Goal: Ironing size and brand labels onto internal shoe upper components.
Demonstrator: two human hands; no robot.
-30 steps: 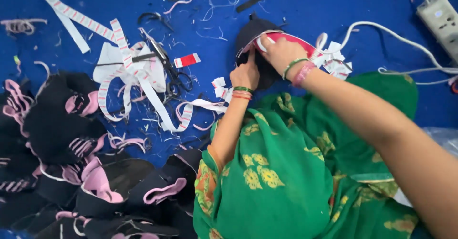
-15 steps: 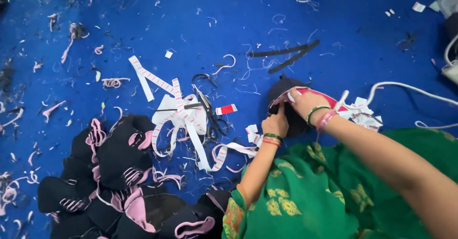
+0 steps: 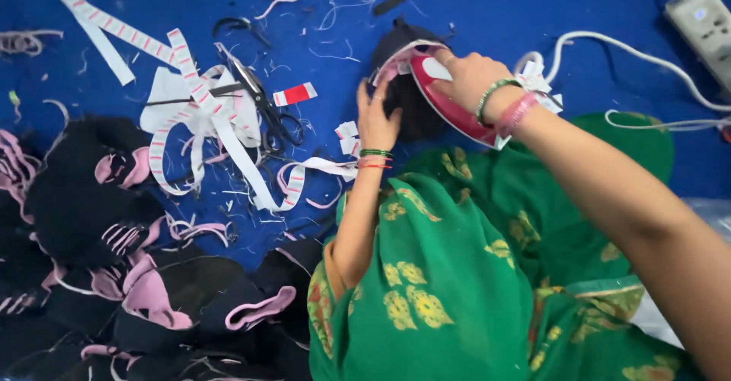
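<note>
Green, yellow-flowered garment; green and red bangles on both wrists.

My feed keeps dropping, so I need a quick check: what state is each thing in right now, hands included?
Iron: red and white, resting on the black cloth, held at its handle.
Right hand: grip closed on the iron.
Left hand: flat, pressing the black cloth.
Black cloth: lying on the blue floor, partly under the iron.
Scissors: lying unused among the white strips.
Power strip: on the floor, white cord attached.

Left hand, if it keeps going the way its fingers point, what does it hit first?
The left hand points up the picture; it already touches the black fabric piece, beside the iron. Depth is unclear.
</note>
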